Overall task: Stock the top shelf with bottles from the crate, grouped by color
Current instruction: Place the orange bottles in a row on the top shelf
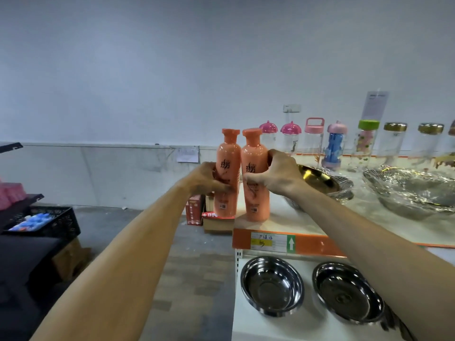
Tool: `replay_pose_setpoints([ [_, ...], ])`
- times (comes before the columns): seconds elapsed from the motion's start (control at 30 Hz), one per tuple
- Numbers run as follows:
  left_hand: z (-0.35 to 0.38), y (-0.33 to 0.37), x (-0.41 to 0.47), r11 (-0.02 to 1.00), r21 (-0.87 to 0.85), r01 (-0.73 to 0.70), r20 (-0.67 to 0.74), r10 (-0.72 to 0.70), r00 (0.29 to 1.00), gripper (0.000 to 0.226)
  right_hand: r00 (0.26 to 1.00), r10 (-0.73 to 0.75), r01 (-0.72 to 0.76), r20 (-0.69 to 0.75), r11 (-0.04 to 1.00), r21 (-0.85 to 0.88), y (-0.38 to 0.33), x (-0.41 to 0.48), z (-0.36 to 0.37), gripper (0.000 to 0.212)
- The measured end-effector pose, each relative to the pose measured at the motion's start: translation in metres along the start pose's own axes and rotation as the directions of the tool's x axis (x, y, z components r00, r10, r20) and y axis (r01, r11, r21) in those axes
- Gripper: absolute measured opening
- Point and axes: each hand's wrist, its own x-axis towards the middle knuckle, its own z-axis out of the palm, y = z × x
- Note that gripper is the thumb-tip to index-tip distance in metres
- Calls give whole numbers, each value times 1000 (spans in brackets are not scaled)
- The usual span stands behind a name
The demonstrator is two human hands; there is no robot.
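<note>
Two orange bottles stand side by side at the left end of the top shelf (295,222). My left hand (209,180) grips the left orange bottle (227,158), whose base hangs just past the shelf's left edge. My right hand (273,173) grips the right orange bottle (254,156), whose base rests on the shelf surface. The two bottles nearly touch, both upright. At the far left a black crate (61,222) holds several blue-capped bottles (37,220).
Behind on the shelf stand clear drinking bottles with pink (268,134), blue (334,146) and green (368,141) tops. A gold bowl (317,180) and a crinkled silver bowl (413,190) lie to the right. Two steel bowls (272,286) sit on the lower shelf. Cardboard boxes (197,210) sit on the floor.
</note>
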Motion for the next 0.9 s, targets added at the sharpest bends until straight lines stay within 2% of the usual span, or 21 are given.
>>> replay_pose_setpoints([
  [0.23, -60, -22, -46, 1000, -4, 30, -181, -30, 983, 37, 984, -114, 108, 134, 993, 54, -44, 27, 44, 60],
  [0.4, -102, -53, -95, 996, 17, 88, -412, -73, 908, 70, 957, -230, 227, 175, 973, 35, -80, 34, 104, 53],
  [0.5, -122, -71, -119, 985, 64, 162, -492, -110, 864, 65, 938, -271, 264, 216, 962, 63, -99, 34, 137, 54],
  [0.57, -140, -83, -140, 969, 90, 229, -516, -151, 843, 59, 916, -307, 298, 260, 952, 75, -118, 32, 162, 56],
  [0.7, -173, -111, -181, 947, 148, 285, -495, -178, 850, 69, 869, -364, 366, 336, 929, 62, -158, 31, 207, 60],
  [0.9, -224, -158, -220, 931, 153, 332, -544, -202, 815, 70, 834, -432, 424, 344, 900, 102, -210, 28, 263, 59],
])
